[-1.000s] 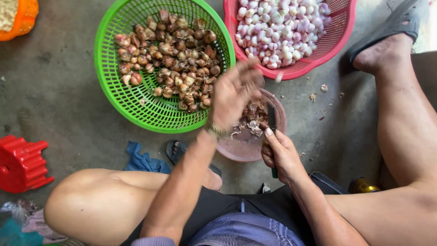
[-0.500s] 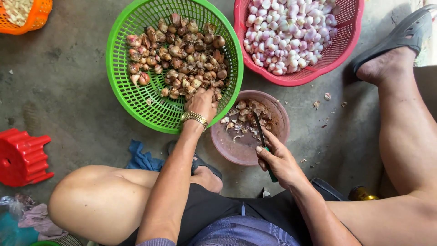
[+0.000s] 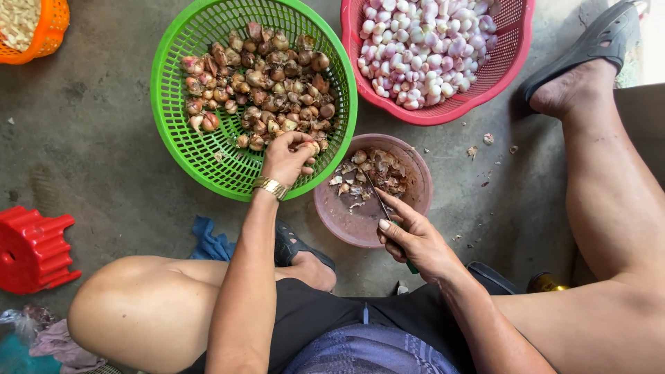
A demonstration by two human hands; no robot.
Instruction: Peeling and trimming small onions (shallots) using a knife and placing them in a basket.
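Note:
My left hand [image 3: 289,156], with a gold watch at the wrist, reaches into the green basket [image 3: 181,145] and closes its fingers on an unpeeled shallot [image 3: 312,147] at the near edge of the pile of unpeeled shallots [image 3: 267,83]. My right hand [image 3: 414,239] grips a small knife [image 3: 377,197] whose blade points over the brown bowl [image 3: 422,183], which holds peels and scraps. The pink basket [image 3: 509,66] at the top right is full of peeled shallots [image 3: 426,45].
An orange basket [image 3: 52,31] sits at the top left and a red plastic stool [image 3: 31,249] at the left. A blue cloth [image 3: 211,242] lies by my left foot. My right leg stretches along the right, foot in a dark sandal [image 3: 596,45]. Peel bits dot the concrete floor.
My left hand has moved from above the brown bowl down into the green basket and closed on a shallot. The right hand with the knife stayed over the bowl.

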